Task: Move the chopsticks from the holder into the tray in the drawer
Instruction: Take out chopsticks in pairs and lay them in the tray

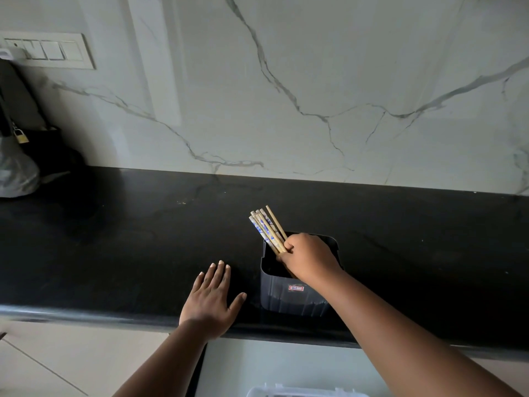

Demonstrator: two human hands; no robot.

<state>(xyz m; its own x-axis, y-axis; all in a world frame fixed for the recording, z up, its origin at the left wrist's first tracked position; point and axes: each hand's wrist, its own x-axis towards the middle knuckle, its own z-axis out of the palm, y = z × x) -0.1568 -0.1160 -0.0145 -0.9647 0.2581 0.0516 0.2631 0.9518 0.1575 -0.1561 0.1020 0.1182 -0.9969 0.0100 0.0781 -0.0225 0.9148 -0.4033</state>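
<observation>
A dark grey square holder (286, 296) stands on the black countertop (143, 239) near its front edge. A bundle of several wooden chopsticks (267, 229), some with blue-patterned tops, leans out of the holder toward the back left. My right hand (310, 257) is over the holder's mouth, closed around the bundle's middle. My left hand (210, 299) lies flat on the counter just left of the holder, fingers spread, holding nothing. A white tray's rim (303, 392) shows at the bottom edge, below the counter.
A marble backsplash (286, 96) rises behind the counter, with a switch panel (48, 51) at upper left. A dark bag with a padlock (21, 136) and a plastic bag (15, 170) sit at the counter's far left.
</observation>
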